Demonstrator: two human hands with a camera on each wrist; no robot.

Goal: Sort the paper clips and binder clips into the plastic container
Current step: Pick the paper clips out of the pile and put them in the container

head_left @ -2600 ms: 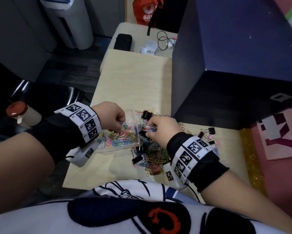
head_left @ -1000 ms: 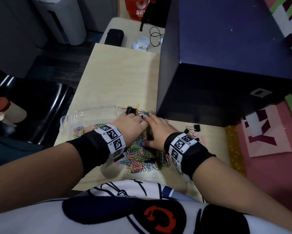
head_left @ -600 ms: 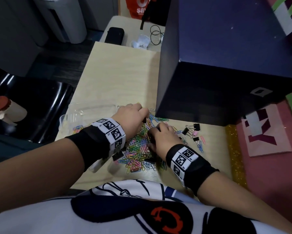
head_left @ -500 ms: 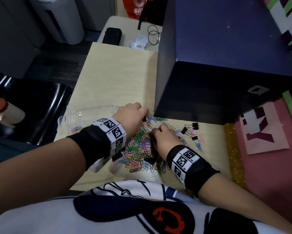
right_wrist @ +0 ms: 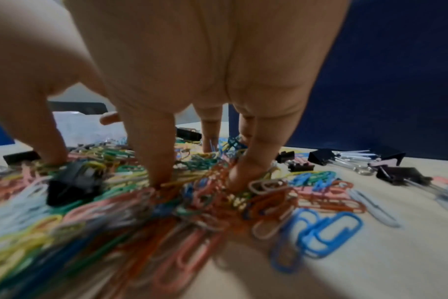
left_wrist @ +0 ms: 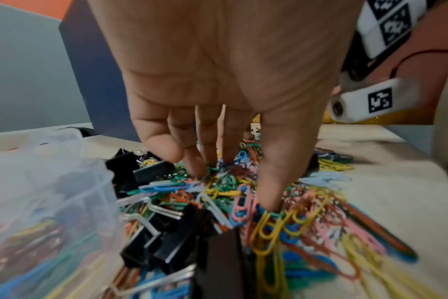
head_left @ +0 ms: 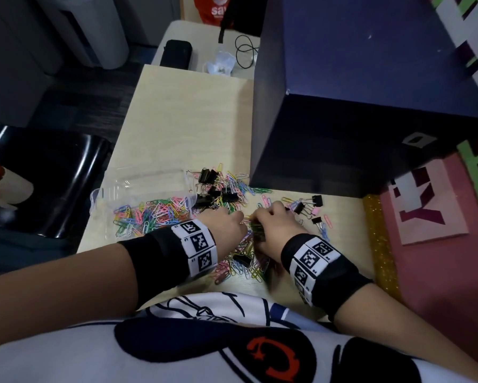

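A heap of coloured paper clips (head_left: 243, 261) mixed with black binder clips (head_left: 218, 193) lies on the light wooden table (head_left: 182, 128). Left of it stands a clear plastic container (head_left: 116, 194) holding several coloured clips. My left hand (head_left: 232, 225) and right hand (head_left: 268, 225) are side by side on the heap. In the left wrist view the left hand (left_wrist: 233, 182) pokes straight fingers and thumb down into the paper clips (left_wrist: 281, 222), beside binder clips (left_wrist: 151, 248) and the container (left_wrist: 51, 182). The right hand (right_wrist: 151, 172) presses spread fingertips into the paper clips (right_wrist: 192, 212), next to a binder clip (right_wrist: 72, 184).
A big dark blue box (head_left: 370, 106) stands just behind and right of the heap. A few loose binder clips (head_left: 309, 205) lie to its right, also seen as binder clips (right_wrist: 396, 176). A gold glitter strip (head_left: 378, 244) edges the table; a black chair (head_left: 52, 183) stands left.
Both hands have slid from the far end of the heap toward me, fingertips staying in the clips. My left arm no longer covers the container's clips.
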